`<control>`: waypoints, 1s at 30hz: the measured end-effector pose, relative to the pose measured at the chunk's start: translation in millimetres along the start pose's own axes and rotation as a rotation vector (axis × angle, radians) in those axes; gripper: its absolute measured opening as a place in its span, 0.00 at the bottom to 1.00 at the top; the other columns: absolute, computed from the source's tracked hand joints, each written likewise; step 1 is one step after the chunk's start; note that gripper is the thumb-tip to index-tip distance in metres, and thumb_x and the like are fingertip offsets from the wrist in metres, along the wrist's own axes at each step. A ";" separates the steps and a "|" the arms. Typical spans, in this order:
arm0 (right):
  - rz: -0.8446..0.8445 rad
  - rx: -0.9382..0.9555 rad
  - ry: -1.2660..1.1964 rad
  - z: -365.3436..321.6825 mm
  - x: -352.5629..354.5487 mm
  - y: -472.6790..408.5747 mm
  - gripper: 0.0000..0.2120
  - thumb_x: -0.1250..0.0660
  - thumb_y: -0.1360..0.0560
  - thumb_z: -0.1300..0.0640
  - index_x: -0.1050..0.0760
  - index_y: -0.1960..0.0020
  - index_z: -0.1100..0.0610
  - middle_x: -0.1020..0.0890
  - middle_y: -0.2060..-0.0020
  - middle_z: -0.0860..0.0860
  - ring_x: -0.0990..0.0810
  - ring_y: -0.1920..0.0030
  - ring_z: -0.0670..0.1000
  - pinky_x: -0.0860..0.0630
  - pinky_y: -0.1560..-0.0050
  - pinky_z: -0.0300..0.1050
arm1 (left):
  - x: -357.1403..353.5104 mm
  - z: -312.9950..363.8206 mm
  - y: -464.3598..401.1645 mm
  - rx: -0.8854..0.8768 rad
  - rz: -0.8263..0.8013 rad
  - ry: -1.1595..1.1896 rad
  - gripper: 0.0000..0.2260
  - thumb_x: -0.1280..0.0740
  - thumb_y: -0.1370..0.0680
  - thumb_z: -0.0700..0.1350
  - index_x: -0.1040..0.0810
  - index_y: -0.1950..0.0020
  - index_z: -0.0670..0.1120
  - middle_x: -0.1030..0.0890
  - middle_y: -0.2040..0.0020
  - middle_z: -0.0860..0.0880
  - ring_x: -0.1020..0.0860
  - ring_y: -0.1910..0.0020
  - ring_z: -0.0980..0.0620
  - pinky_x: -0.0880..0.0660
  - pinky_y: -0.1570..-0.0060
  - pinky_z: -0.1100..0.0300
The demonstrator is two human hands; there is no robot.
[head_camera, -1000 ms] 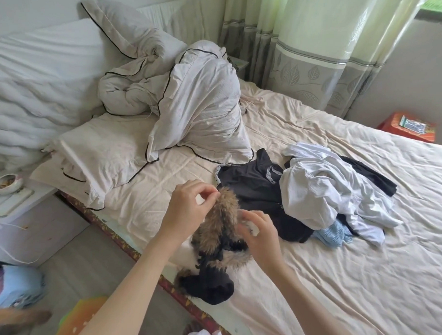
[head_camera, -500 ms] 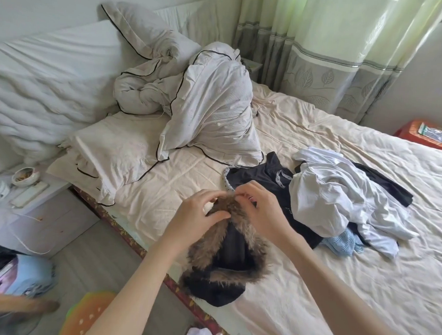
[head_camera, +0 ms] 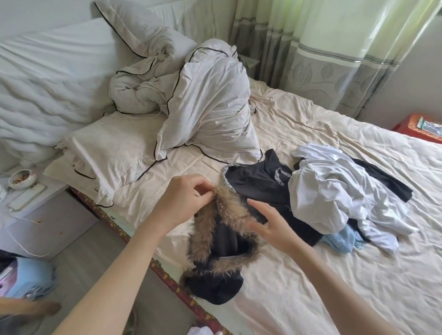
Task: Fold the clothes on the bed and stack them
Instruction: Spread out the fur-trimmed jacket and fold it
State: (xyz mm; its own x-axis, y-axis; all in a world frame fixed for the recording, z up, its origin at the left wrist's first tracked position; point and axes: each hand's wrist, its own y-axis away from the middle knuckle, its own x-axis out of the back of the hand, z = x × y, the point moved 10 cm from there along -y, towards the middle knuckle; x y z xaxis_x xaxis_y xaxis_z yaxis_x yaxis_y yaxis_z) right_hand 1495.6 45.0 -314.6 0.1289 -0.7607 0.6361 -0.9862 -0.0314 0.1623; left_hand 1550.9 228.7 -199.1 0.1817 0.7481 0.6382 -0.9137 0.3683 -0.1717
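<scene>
Black hooded garment (head_camera: pixel 217 283) with shaggy tan fur trim (head_camera: pixel 205 232) lies at near edge of bed (head_camera: pixel 310 295), long axis running from edge toward pillows, dark rounded end overhanging edge

Left hand (head_camera: pixel 182 201) pinches far tip of fur trim, fingers curled

Right hand (head_camera: pixel 270 225) fingers spread, relaxed, by fur's right side, gripping nothing

Beyond: crumpled black cloth (head_camera: pixel 259 183), rumpled white shirt (head_camera: pixel 339 196), pale blue knit (head_camera: pixel 342 239) mid-bed

Bunched white duvet (head_camera: pixel 205 96), black piping, at head of bed
</scene>
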 end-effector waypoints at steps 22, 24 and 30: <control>0.337 -0.106 0.002 -4.0 80.1 -45.9 0.02 0.38 0.21 0.59 0.27 0.52 0.54 0.23 0.59 0.49 0.26 0.57 0.50 0.33 0.56 0.42 | -53.9 -32.2 17.9 0.053 -0.428 -0.098 0.11 0.36 0.22 0.44 0.37 0.61 0.52 0.24 0.54 0.50 0.25 0.55 0.55 0.33 0.60 0.68; 0.350 -0.131 -0.011 -1.9 86.0 -45.9 0.02 0.39 0.21 0.59 0.28 0.52 0.55 0.23 0.58 0.50 0.25 0.56 0.52 0.32 0.54 0.43 | -60.6 -28.1 15.9 0.044 -0.417 -0.050 0.12 0.38 0.21 0.45 0.39 0.60 0.53 0.29 0.63 0.52 0.32 0.69 0.60 0.34 0.67 0.67; 0.268 -0.154 -0.011 1.9 78.6 -41.3 0.03 0.40 0.20 0.58 0.29 0.50 0.58 0.22 0.63 0.50 0.27 0.67 0.48 0.34 0.63 0.42 | -53.0 -38.2 10.1 0.075 -0.243 0.089 0.10 0.37 0.20 0.47 0.38 0.57 0.54 0.30 0.64 0.53 0.30 0.69 0.64 0.33 0.66 0.71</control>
State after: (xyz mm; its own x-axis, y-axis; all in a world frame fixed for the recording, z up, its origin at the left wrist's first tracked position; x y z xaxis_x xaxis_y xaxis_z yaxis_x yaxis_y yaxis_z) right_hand 1546.2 -14.8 -272.7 -0.1354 -0.7355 0.6639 -0.9576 0.2690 0.1027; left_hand 1546.0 213.9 -263.4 0.4273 0.6893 0.5851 -0.8631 0.5037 0.0369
